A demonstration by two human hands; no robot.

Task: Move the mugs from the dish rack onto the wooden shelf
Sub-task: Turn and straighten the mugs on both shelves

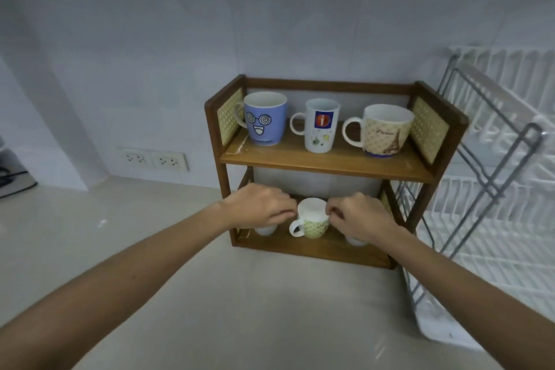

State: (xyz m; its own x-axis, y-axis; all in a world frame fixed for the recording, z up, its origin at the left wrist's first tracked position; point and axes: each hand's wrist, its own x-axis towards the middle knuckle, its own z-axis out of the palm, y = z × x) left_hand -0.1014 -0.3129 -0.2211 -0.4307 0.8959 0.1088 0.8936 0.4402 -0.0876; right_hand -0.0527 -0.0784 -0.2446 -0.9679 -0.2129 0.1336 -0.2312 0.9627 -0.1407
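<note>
The wooden shelf (pixel 327 161) stands on the counter against the wall. Its top tier carries a blue face mug (pixel 264 119), a tall white mug (pixel 321 126) and a beige Paris mug (pixel 386 131). On the bottom tier a green-patterned mug (pixel 313 224) stands in the middle. My left hand (pixel 258 209) covers a white mug (pixel 265 230) from above at the left. My right hand (pixel 362 218) is closed over another white mug (pixel 356 241) at the right, fingertips pinched next to the green mug's rim. Both white mugs are mostly hidden.
A white and grey wire dish rack (pixel 492 177) stands right of the shelf, with no mugs showing on it. Two wall sockets (pixel 153 159) sit left of the shelf. The pale counter (pixel 210 294) stretches toward me.
</note>
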